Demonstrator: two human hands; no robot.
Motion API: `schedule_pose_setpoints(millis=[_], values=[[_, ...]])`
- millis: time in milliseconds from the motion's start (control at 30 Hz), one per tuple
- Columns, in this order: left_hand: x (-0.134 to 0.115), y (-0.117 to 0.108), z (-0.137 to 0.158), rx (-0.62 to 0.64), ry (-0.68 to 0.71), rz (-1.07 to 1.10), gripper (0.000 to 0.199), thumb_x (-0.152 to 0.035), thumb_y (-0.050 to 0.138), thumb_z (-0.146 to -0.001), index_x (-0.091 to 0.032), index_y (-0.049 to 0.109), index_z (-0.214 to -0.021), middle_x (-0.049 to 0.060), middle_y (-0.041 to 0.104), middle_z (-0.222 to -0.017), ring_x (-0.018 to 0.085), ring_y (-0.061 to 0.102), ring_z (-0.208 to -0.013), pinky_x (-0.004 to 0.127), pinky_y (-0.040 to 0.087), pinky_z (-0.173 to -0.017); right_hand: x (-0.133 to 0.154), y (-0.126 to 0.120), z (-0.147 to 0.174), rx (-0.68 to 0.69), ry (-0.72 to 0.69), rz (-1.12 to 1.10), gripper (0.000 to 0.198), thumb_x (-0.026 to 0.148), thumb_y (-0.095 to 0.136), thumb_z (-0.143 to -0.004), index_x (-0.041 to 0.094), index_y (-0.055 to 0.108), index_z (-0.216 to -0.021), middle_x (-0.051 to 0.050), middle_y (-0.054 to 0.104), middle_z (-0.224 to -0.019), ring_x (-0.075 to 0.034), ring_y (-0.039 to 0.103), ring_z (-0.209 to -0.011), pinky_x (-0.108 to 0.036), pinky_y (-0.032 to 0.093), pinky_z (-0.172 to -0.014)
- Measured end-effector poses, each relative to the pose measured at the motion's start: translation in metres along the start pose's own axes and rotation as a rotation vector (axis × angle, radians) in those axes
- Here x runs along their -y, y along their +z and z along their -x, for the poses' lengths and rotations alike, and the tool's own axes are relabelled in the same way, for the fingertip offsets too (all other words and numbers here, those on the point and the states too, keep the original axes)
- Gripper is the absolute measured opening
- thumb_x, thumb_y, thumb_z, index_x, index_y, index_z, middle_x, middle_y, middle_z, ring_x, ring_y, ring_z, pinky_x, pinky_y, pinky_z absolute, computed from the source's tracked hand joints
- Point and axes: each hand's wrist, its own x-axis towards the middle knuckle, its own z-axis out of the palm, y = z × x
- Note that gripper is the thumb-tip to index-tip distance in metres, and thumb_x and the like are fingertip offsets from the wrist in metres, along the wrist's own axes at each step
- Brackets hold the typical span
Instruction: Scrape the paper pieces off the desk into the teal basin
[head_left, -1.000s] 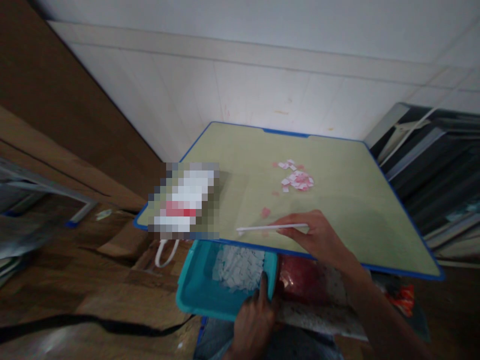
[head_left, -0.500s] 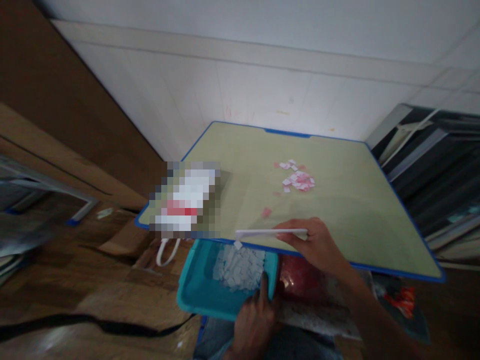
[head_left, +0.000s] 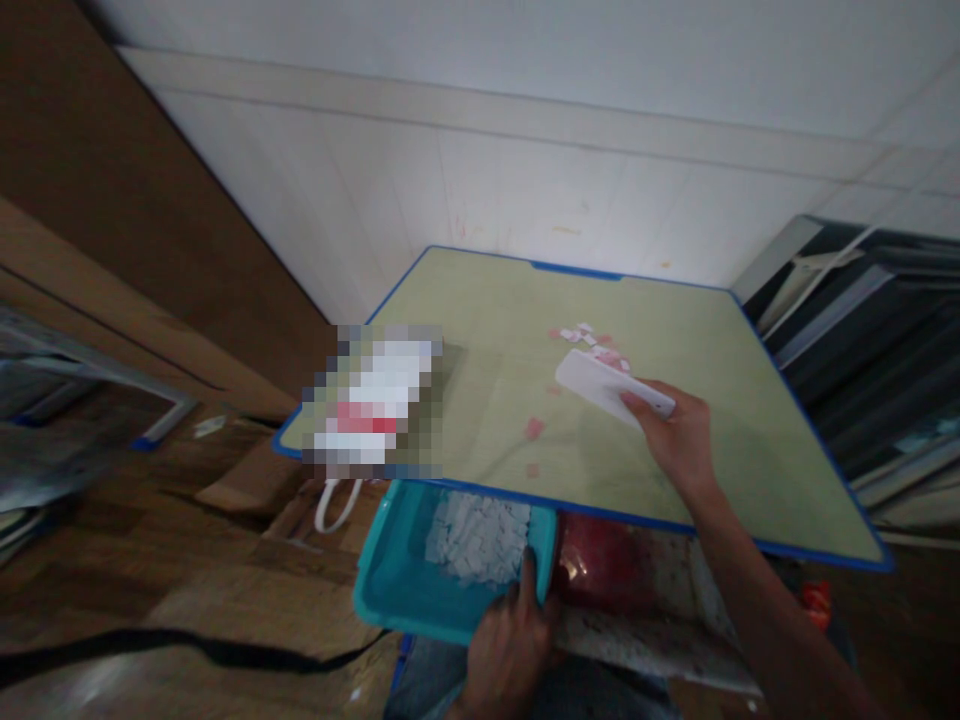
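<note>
While a white scraper (head_left: 600, 383) extends leftward from the right grip (head_left: 682, 430), that grip is clasped around its end, tilting it over the table (head_left: 465, 310). Just beyond the scraper lie pink and white chips (head_left: 613, 357). Nearer and left of the right grip, the left grip (head_left: 510, 640) grasps the corner of a teal tray (head_left: 397, 590); white pieces (head_left: 480, 540) lie inside.

The right hand (head_left: 679, 430) has moved from the near edge of the table (head_left: 487, 300) to the pink-and-white pieces (head_left: 613, 358), its white scraper (head_left: 600, 385) now turned broad-side, partly covering them. The white piece at that edge is gone.
</note>
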Motion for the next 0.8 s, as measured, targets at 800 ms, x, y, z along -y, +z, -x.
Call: schedule_pose_setpoints(millis=[800], values=[[0.001, 0.003, 0.001, 0.02, 0.01, 0.011, 0.06, -0.038, 0.064, -0.057, -0.026, 0.043, -0.111, 0.022, 0.034, -0.127, 0.023, 0.059, -0.079, 0.035, 0.051, -0.063, 0.006, 0.051, -0.032, 0.614, -0.153, -0.221, 0.022, 0.032, 0.057, -0.068, 0.012, 0.066, -0.075, 0.0, 0.062, -0.058, -0.006, 0.048, -0.047, -0.017, 0.035, -0.044]])
